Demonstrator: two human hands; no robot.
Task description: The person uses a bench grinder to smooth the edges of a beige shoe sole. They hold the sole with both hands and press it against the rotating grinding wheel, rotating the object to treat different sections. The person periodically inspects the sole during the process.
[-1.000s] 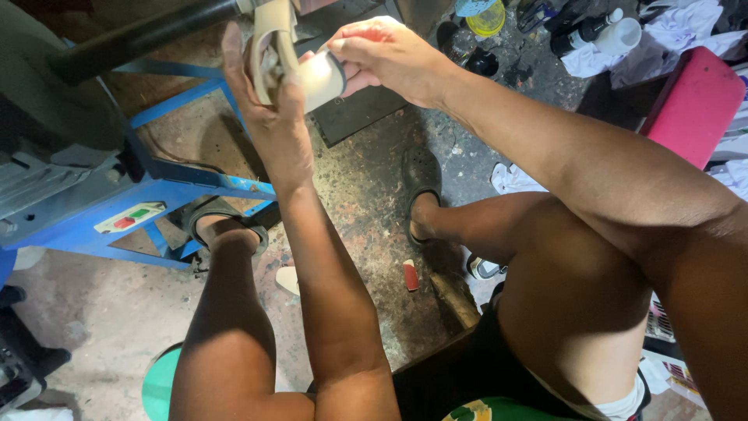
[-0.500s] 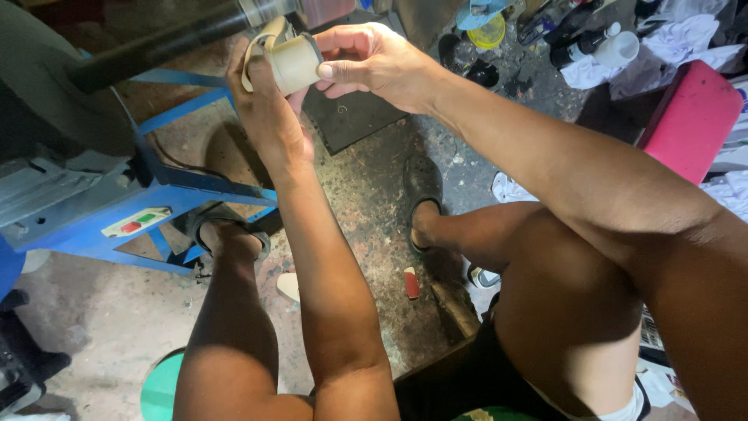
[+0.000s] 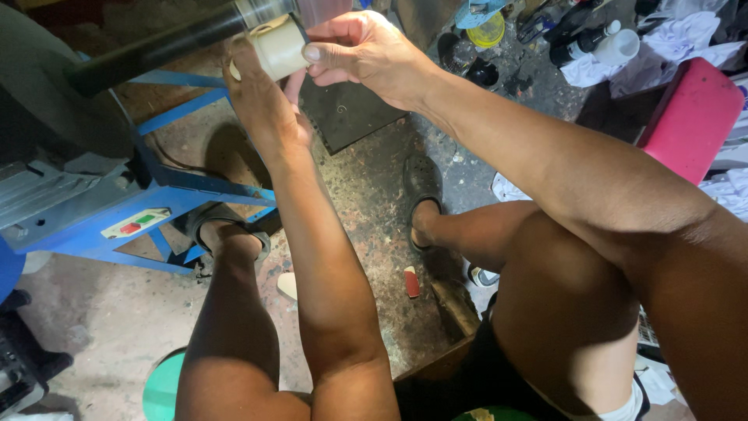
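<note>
A cream plastic fitting (image 3: 279,48), judged light, stiff and slippery, is clamped by both hands just below the dark shaft (image 3: 167,44): the left hand (image 3: 261,101) from beneath, the right hand (image 3: 366,51) at its rim.

Both hands up at the end of the dark cylindrical metal shaft (image 3: 164,47) of the blue-framed machine (image 3: 156,199). Right hand (image 3: 366,54) pinches a short cream plastic ring fitting (image 3: 279,48) between thumb and fingers, right at the shaft tip. Left hand (image 3: 261,101) sits behind/under the fitting, touching it; its fingers are mostly hidden, so grip probably closed but can't confirm. Below: stained concrete floor (image 3: 374,210), both feet in dark sandals, small red-and-white scrap (image 3: 411,282) near the right foot. Pink stool (image 3: 689,117) far right, yellow round lid (image 3: 489,30) at the top.
</note>
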